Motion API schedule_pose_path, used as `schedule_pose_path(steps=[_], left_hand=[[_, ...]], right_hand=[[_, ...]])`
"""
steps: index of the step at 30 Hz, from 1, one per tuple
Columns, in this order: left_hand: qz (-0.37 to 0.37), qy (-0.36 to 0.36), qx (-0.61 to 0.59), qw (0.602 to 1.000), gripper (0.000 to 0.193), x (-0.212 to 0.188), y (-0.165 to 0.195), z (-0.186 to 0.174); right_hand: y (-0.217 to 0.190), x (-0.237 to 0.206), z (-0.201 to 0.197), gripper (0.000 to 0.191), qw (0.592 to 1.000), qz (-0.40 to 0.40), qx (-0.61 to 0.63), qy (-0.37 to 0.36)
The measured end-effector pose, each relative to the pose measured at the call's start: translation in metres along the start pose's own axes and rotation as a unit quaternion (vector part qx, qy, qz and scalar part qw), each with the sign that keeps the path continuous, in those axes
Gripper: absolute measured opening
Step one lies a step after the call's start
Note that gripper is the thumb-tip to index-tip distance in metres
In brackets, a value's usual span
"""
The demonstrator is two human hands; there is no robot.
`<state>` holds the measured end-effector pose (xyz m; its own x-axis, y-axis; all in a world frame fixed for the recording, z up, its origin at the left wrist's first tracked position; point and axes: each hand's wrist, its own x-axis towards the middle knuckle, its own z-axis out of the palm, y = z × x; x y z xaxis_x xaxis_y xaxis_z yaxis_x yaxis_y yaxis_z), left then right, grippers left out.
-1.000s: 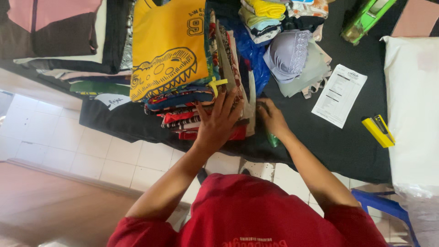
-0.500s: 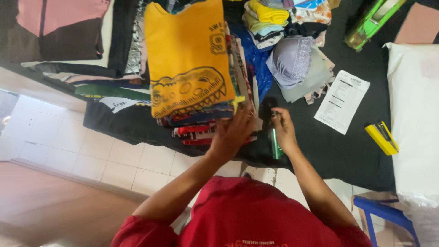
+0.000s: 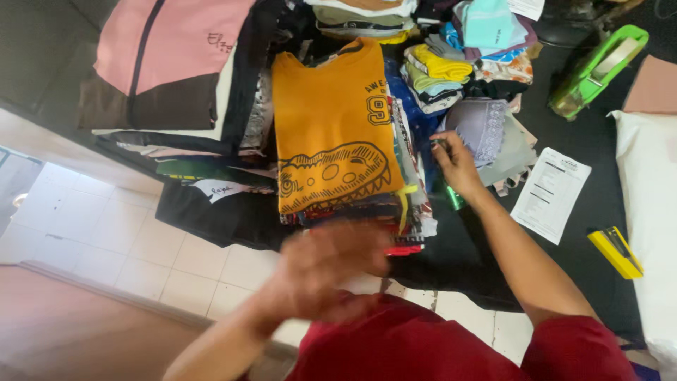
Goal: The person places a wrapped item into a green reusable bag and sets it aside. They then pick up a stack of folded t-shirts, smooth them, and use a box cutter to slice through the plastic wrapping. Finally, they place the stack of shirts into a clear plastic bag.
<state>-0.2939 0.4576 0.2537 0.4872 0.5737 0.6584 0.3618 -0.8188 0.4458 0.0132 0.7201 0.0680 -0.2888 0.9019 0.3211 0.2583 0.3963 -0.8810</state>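
Pale tiled floor [image 3: 106, 240] beneath a black-covered table [image 3: 557, 268].

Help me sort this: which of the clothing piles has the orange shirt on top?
The tall stack in the middle, just left of the right hand; its top garment is the orange shirt with a crocodile drawing.

Left hand [image 3: 331, 271]: motion-blurred, near the body, fingers loosely spread, forearm reaching in from lower left.
Right hand [image 3: 457, 166]: extended farther out, fingers curled, forearm angled from lower right.

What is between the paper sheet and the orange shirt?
In the head view, the right hand and a folded lilac garment lie between the paper sheet and orange shirt.
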Motion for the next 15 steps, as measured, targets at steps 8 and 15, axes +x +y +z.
schedule_pose_path(steps=[8,15], left_hand=[[-0.243,-0.057,0.204,0.947,0.098,0.077,-0.091,-0.011],[-0.095,-0.065,0.151,0.982,0.098,0.058,-0.057,0.019]], right_hand=[[-0.015,0.065,-0.016,0.025,0.981,0.125,0.111,-0.094],[-0.070,0.078,-0.077,0.020,0.995,-0.051,-0.084,-0.030]])
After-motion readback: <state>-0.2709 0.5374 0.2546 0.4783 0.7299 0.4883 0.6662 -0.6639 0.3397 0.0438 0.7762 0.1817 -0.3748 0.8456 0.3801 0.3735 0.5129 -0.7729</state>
